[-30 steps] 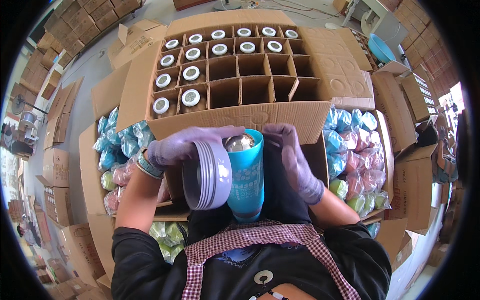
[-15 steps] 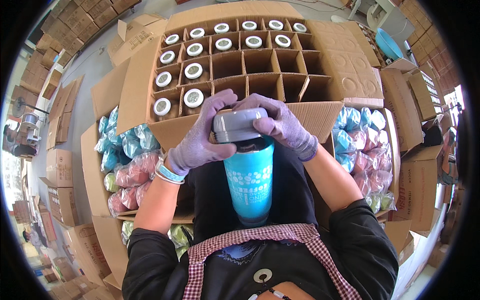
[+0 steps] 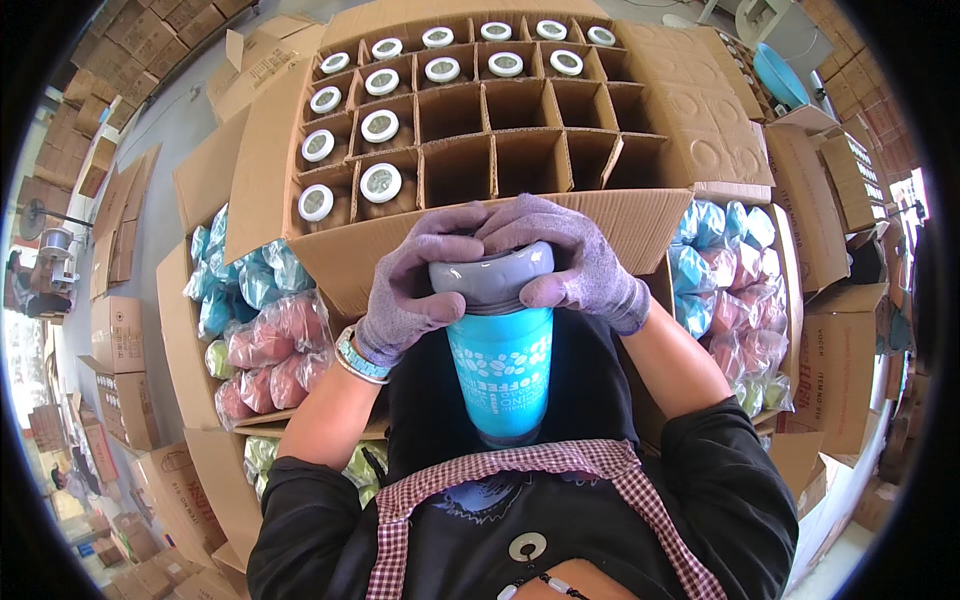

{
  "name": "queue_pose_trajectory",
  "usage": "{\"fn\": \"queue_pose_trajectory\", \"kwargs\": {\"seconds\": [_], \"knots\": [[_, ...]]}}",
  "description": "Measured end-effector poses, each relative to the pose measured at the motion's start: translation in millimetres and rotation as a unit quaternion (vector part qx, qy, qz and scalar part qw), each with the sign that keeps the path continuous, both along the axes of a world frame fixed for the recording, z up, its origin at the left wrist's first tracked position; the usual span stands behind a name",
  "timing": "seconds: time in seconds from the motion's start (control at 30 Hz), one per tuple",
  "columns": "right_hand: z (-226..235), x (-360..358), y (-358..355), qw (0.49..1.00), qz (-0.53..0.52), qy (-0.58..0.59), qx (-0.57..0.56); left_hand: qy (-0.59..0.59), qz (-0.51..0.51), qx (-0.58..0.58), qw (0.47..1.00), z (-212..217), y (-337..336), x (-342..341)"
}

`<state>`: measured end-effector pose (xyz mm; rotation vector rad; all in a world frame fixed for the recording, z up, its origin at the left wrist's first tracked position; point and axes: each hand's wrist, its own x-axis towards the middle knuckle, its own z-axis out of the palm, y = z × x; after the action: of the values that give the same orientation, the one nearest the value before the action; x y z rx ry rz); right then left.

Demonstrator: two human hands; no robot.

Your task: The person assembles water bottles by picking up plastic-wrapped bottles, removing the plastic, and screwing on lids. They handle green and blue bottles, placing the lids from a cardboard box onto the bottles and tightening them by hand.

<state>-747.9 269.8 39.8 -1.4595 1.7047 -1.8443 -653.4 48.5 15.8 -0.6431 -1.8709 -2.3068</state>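
A blue tumbler (image 3: 503, 375) with a pale printed pattern stands upright between my thighs. Its grey lid (image 3: 490, 280) sits on the mouth. My left hand (image 3: 425, 275), in a grey-purple knit glove, is wrapped round the lid's left side, thumb on the lower rim. My gloved right hand (image 3: 570, 260) closes round the right side, thumb pressed at the front. The fingertips of both hands meet behind the lid. Just beyond is an open divided carton (image 3: 480, 225), with white-rimmed round tops (image 3: 380, 183) of several containers showing in its left and far cells.
Open boxes of plastic-wrapped pieces flank me: blue (image 3: 262, 290) and pink (image 3: 280, 335) at left, blue (image 3: 692, 270) and pink (image 3: 735, 310) at right. A light blue basin (image 3: 780, 75) is at the far right. Stacked brown cartons (image 3: 155, 45) stand around.
The grey lid was tilted above the tumbler, its dark mouth partly showing; now it sits down on it. My right hand has come lower, and both hands grip the lid's sides.
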Motion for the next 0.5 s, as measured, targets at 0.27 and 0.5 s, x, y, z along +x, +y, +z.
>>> {"fn": "queue_pose_trajectory", "kwargs": {"seconds": [0.27, 0.5], "knots": [[-7.2, 9.0, -4.5, 1.000, -0.005, -0.029, -0.005, -0.008, -0.001, 0.017, 1.000, -1.8, -5.3, 5.8], [-30.7, 19.3, -0.4, 0.995, -0.026, -0.089, -0.020, 0.013, 0.140, -0.186, 0.972, 21.1, 23.8, 35.5]]}}
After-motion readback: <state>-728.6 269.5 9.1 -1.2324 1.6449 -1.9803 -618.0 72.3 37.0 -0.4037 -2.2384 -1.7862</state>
